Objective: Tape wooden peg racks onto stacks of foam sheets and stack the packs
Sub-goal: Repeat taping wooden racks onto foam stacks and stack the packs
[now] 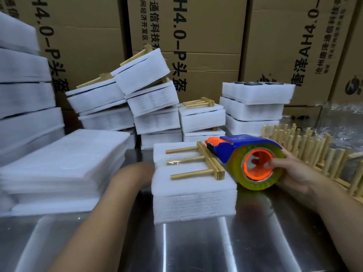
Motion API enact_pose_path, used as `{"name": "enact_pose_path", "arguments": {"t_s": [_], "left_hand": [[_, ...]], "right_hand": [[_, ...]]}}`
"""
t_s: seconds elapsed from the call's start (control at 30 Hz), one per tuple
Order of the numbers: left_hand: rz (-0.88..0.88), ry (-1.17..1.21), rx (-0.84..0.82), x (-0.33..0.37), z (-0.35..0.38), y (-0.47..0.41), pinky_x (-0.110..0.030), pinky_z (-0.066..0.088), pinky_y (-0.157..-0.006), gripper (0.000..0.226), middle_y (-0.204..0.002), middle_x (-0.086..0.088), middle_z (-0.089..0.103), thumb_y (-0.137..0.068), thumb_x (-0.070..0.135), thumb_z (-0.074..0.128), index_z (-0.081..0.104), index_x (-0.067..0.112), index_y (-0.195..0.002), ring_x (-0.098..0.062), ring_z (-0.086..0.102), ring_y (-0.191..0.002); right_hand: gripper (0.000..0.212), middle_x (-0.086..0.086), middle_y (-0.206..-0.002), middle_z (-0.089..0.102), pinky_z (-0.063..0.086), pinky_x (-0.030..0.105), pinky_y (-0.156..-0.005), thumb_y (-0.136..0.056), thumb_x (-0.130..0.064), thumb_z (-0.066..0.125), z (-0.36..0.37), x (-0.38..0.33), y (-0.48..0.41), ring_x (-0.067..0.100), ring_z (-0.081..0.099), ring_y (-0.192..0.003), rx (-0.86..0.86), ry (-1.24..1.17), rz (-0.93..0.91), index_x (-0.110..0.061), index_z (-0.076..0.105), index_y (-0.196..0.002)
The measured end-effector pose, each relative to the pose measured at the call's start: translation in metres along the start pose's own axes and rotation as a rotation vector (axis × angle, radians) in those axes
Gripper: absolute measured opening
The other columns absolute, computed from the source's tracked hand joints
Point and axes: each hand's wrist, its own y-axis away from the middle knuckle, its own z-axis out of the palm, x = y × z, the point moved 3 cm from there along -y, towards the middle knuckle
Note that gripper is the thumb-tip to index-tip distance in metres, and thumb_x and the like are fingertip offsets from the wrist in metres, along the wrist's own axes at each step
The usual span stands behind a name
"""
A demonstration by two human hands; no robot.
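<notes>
Three pegs (186, 160) point left; rack bar (211, 160) runs near-far.

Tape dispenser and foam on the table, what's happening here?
A person is taping a wooden peg rack onto a foam stack on the steel table. The right hand grips the tape dispenser at the rack's right edge; clear tape already crosses the middle peg. The left arm reaches the stack's left side, its hand blurred. Finished packs are piled behind.

A packing warehouse: printed cartons (206, 61) stand behind a steel table (255, 242) piled with foam packs (157, 122).
</notes>
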Motion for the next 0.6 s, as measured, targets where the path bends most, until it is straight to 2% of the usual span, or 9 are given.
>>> {"name": "enact_pose_path", "arguments": {"t_s": [0.07, 0.17, 0.47, 0.6], "left_hand": [[0.019, 0.005, -0.010, 0.0011, 0.0005, 0.0009, -0.021, 0.030, -0.048, 0.027, -0.067, -0.002, 0.056, -0.091, 0.014, 0.044, 0.055, 0.019, -0.066, -0.010, 0.039, -0.052], [0.052, -0.015, -0.022, 0.0026, 0.0022, 0.0002, -0.020, 0.030, -0.047, 0.034, -0.059, 0.004, 0.045, -0.091, 0.013, 0.047, 0.044, 0.017, -0.057, -0.007, 0.039, -0.052], [0.117, -0.029, -0.037, 0.0026, 0.0078, -0.0038, -0.019, 0.032, -0.053, 0.029, -0.070, 0.007, 0.047, -0.095, 0.015, 0.045, 0.047, 0.016, -0.066, -0.007, 0.043, -0.062], [0.126, -0.037, -0.037, 0.0014, 0.0094, -0.0038, -0.021, 0.039, -0.069, 0.014, -0.089, 0.004, 0.055, -0.096, 0.018, 0.044, 0.056, 0.014, -0.090, -0.013, 0.050, -0.081]], "right_hand": [[0.065, 0.010, -0.093, 0.074, 0.058, 0.035, -0.059, -0.059, 0.009, 0.058, 0.0001, 0.0025, 0.0003, 0.026, 0.072, -0.081, -0.004, -0.036, 0.024, -0.027, 0.063, -0.113], [0.060, 0.011, -0.097, 0.073, 0.058, 0.034, -0.059, -0.060, 0.007, 0.059, 0.0002, 0.0047, 0.0005, 0.027, 0.072, -0.084, -0.013, -0.049, 0.037, -0.027, 0.065, -0.108], [0.059, 0.009, -0.098, 0.073, 0.057, 0.034, -0.061, -0.062, 0.007, 0.058, 0.0016, 0.0040, 0.0015, 0.026, 0.072, -0.085, -0.022, -0.033, 0.052, -0.025, 0.062, -0.111], [0.059, 0.009, -0.098, 0.073, 0.058, 0.034, -0.061, -0.063, 0.007, 0.059, 0.0014, 0.0038, 0.0019, 0.026, 0.072, -0.086, -0.028, -0.035, 0.056, -0.026, 0.061, -0.111]]}}
